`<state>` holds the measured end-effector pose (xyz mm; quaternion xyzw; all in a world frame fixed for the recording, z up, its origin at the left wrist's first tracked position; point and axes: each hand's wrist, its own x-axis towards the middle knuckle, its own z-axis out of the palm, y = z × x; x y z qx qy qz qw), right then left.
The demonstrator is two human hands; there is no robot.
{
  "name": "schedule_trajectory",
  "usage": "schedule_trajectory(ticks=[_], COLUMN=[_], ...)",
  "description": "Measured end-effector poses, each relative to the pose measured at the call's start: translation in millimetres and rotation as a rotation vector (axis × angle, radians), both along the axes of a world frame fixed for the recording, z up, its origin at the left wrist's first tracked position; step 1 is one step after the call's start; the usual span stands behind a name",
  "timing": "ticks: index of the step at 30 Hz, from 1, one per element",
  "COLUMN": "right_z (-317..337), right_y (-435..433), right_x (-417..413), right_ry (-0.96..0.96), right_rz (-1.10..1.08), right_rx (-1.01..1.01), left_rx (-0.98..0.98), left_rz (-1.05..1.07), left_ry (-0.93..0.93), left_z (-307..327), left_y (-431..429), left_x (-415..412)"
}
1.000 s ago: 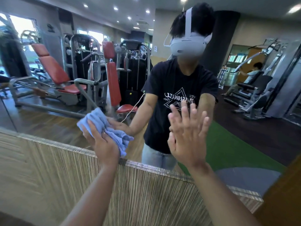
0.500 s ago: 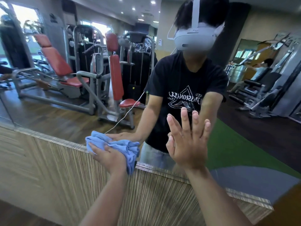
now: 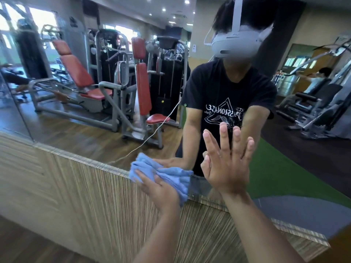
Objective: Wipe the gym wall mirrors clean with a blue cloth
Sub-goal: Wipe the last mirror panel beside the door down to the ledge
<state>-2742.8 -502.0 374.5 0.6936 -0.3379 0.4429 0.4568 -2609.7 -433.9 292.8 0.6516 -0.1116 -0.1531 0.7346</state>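
Note:
A large wall mirror (image 3: 79, 133) fills the upper view and reflects a gym and a person wearing a headset. My left hand (image 3: 157, 188) presses a bunched blue cloth (image 3: 171, 177) flat against the glass at the mirror's bottom edge. The cloth hangs partly over the edge onto the panel below. My right hand (image 3: 226, 164) lies flat on the glass with its fingers spread and holds nothing.
Below the mirror runs a striped wood-grain wall panel (image 3: 76, 196). A seam (image 3: 17, 111) between mirror panels runs at the far left. Dark wooden flooring (image 3: 28, 247) shows at the bottom left.
My left hand has slid the cloth down and to the right along the mirror's lower edge, nearer my right hand. The right hand has stayed flat on the glass.

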Motion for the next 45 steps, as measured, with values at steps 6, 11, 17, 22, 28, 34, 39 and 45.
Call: schedule_trajectory(ticks=[6,11,17,22,28,34,39,45], right_z=[0.5,-0.4,-1.6,-2.7,-2.3,-1.8,-2.2,-3.0], right_y=[0.1,-0.6,-2.4,-1.9,-2.2,-0.2,-1.1,-1.6], right_x=[-3.0,-4.7,-1.6,-0.7,0.3,-0.3,-0.6,-0.5], right_ry=[0.015,0.022,0.014,0.012,0.009,0.003,0.016,0.015], right_rz=[-0.001,0.009,-0.013,-0.038,-0.042,-0.023,-0.043,-0.072], right_rx=[0.018,0.027,-0.014,-0.024,-0.026,-0.002,-0.023,-0.027], left_rx=[-0.049,-0.01,0.053,0.049,0.006,-0.011,0.033,0.109], left_rz=[-0.17,-0.045,0.16,0.202,0.087,-0.093,0.017,0.12], left_ry=[-0.014,-0.026,-0.08,-0.078,-0.067,-0.011,-0.054,-0.042], left_z=[5.5,8.2,15.2,11.8,8.3,7.6,12.0,18.0], left_y=[16.2,11.3,14.1,11.9,5.7,12.1,15.0,20.4], left_x=[-40.0,46.5,182.7,177.5,67.3,22.6,111.4,176.8])
